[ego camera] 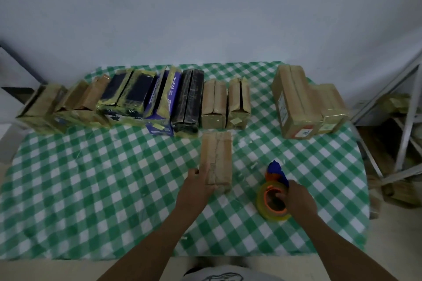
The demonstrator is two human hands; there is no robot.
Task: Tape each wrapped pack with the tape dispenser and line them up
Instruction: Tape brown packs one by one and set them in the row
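A brown wrapped pack [219, 157] lies lengthwise in the middle of the table, just in front of the row. My left hand [198, 186] holds its near left side, fingers laid along the top and thumb on the left edge. To the right, my right hand [298, 198] grips the tape dispenser [275, 191], which has a blue blade head, an orange hub and a yellowish roll, and rests on the cloth. A row of taped packs [146, 100] stands along the far edge, brown, black and purple ones side by side.
The table wears a green and white checked cloth [102, 189]. Two more brown packs [299, 102] stand apart at the far right. A metal frame [406, 121] and bundles on the floor sit right of the table. A white wall lies behind.
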